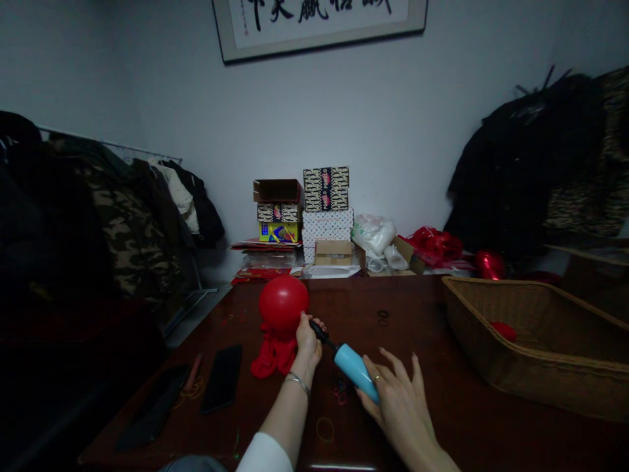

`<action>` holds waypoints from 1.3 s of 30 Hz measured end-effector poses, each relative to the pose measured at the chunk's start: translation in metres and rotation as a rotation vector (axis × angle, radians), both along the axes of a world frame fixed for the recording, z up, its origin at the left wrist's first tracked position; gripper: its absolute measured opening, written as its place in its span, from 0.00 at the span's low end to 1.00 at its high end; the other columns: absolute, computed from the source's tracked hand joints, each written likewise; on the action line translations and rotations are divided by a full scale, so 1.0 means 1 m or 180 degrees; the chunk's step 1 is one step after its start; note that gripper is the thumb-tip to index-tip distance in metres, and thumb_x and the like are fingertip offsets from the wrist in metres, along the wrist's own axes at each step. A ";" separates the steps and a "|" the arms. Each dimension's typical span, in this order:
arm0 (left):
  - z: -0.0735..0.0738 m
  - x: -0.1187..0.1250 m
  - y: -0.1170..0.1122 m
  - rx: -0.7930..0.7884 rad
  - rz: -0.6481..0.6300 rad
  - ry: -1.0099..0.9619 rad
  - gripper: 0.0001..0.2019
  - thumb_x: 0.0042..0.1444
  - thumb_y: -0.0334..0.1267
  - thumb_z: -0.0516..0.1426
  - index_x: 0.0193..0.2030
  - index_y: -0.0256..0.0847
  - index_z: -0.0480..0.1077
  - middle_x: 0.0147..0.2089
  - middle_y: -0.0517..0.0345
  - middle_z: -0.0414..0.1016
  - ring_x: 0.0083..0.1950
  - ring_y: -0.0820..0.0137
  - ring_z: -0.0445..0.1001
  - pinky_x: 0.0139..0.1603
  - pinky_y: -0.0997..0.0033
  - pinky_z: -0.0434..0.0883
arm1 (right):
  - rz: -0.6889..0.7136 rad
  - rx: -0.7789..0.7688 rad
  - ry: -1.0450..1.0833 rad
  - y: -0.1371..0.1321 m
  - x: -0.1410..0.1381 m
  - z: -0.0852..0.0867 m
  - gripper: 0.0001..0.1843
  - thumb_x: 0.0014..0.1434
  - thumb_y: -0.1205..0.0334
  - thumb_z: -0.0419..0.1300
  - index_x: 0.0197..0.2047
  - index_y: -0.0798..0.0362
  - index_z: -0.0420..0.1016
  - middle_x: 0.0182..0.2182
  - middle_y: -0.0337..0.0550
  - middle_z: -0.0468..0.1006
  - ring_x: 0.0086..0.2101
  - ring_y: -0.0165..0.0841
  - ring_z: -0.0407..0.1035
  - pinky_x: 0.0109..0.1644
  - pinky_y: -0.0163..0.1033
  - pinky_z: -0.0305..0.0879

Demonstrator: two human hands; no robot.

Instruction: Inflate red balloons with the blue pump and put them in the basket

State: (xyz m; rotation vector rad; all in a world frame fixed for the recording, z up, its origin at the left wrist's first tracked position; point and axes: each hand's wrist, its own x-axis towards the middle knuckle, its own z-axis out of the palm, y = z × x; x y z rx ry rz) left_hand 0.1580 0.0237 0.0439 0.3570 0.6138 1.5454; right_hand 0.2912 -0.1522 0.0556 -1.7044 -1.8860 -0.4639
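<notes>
Left hand (308, 342) grips black end (320, 333) of light-blue cylindrical pump (354, 371) beside round red balloon (284, 303) mid-frame, right hand (400, 400) its barrel (348, 364); likely inflating, next stroke needs tight seal.

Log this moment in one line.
left hand: closed on black end of blue pump | right hand: on its barrel | red balloon: rounded, by left hand | wicker basket: at right

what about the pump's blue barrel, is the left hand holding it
No, the right hand is on the blue barrel; the left hand is at the pump's black end.
</notes>
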 end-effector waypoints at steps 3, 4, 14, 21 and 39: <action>-0.002 0.006 -0.004 0.0102 -0.0025 0.0157 0.16 0.55 0.49 0.56 0.30 0.39 0.60 0.20 0.62 0.64 0.19 0.74 0.65 0.21 0.75 0.63 | -0.0036 -0.0106 0.0074 0.010 -0.008 0.006 0.22 0.54 0.56 0.59 0.52 0.50 0.70 0.40 0.44 0.79 0.53 0.46 0.62 0.62 0.64 0.32; -0.002 0.007 -0.005 0.0115 -0.0029 0.0177 0.16 0.55 0.50 0.57 0.30 0.39 0.60 0.20 0.62 0.64 0.20 0.74 0.66 0.22 0.74 0.64 | -0.0042 -0.0132 0.0088 0.013 -0.010 0.007 0.22 0.54 0.57 0.59 0.53 0.51 0.69 0.40 0.45 0.79 0.53 0.46 0.62 0.62 0.64 0.32; -0.001 0.005 -0.003 0.0012 0.0077 0.0359 0.17 0.54 0.51 0.56 0.27 0.40 0.58 0.18 0.66 0.60 0.16 0.77 0.60 0.18 0.78 0.58 | -0.0008 -0.0189 0.0183 0.016 -0.019 0.006 0.23 0.54 0.58 0.59 0.54 0.51 0.68 0.41 0.45 0.79 0.53 0.46 0.61 0.62 0.64 0.32; -0.003 -0.005 0.011 -0.0059 0.0173 0.0369 0.15 0.56 0.48 0.55 0.28 0.40 0.58 0.18 0.67 0.59 0.16 0.78 0.60 0.17 0.79 0.56 | 0.0036 -0.0009 -0.0039 -0.001 0.000 -0.010 0.25 0.54 0.56 0.59 0.56 0.49 0.66 0.42 0.43 0.78 0.54 0.45 0.62 0.62 0.65 0.31; -0.002 -0.012 0.011 0.0027 0.0106 0.0187 0.13 0.59 0.45 0.53 0.28 0.40 0.57 0.19 0.67 0.57 0.16 0.79 0.58 0.17 0.80 0.55 | 0.0098 0.0138 -0.0227 -0.021 0.013 -0.019 0.26 0.55 0.53 0.59 0.56 0.49 0.65 0.43 0.42 0.78 0.53 0.46 0.62 0.62 0.65 0.29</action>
